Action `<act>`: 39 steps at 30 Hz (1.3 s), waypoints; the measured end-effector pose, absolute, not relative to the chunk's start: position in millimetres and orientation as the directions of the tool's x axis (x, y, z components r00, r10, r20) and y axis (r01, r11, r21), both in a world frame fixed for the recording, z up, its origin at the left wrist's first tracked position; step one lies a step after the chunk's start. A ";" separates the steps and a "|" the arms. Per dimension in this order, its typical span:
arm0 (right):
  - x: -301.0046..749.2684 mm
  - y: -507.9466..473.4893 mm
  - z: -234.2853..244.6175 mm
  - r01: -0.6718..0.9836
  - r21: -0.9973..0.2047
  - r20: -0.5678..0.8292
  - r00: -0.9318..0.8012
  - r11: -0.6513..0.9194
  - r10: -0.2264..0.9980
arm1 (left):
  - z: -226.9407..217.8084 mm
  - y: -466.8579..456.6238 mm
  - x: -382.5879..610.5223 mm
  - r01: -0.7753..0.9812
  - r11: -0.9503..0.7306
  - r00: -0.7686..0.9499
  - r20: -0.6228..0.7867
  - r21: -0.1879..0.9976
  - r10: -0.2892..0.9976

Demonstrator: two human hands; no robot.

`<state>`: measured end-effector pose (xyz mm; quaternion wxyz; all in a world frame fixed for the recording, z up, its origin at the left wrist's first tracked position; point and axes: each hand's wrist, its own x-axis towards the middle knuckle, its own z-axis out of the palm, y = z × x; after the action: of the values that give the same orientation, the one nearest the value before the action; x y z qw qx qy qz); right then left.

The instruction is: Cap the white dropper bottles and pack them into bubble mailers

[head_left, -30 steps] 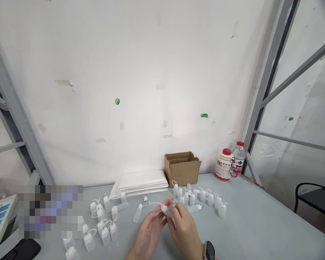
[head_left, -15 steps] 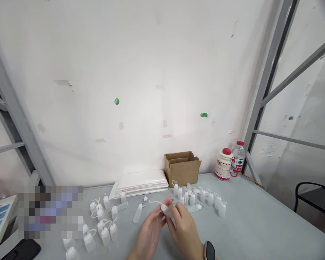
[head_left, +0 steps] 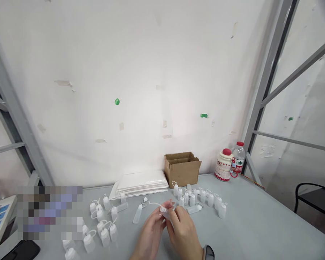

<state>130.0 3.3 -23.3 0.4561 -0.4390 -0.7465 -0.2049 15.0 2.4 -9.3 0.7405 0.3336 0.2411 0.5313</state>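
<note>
Both my hands meet low in the middle of the view over a grey table [head_left: 249,220]. My left hand [head_left: 151,233] and my right hand [head_left: 182,231] pinch one small white squeeze bottle [head_left: 164,210] between their fingertips; a thin white strap curls off its top to the left. A smartwatch sits on my right wrist. Several white bottles [head_left: 103,224] stand in a group to the left of my hands. Another group of several bottles [head_left: 203,196] stands just beyond my right hand. One bottle [head_left: 137,213] lies flat near my left fingers.
A stack of white flat bags [head_left: 142,182] and an open cardboard box [head_left: 182,168] stand against the wall. A red-capped jar [head_left: 224,164] and a water bottle [head_left: 238,156] are at the back right. A dark phone [head_left: 21,251] lies at the front left. A black chair [head_left: 314,200] is to the right.
My hands and the bottle have shifted slightly lower in the view, with small finger movements. The things on the table have stayed put.
</note>
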 end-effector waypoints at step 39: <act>131.2 -1.5 -13.4 0.651 -0.492 0.705 -0.093 0.578 0.703 | -6.9 -4.0 20.1 -0.603 0.223 0.318 -0.026 0.766 0.948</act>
<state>131.2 -1.5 -13.4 0.4936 -0.4583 -0.7386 0.0267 20.1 -4.0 -6.9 0.7388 0.3364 0.2563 0.5248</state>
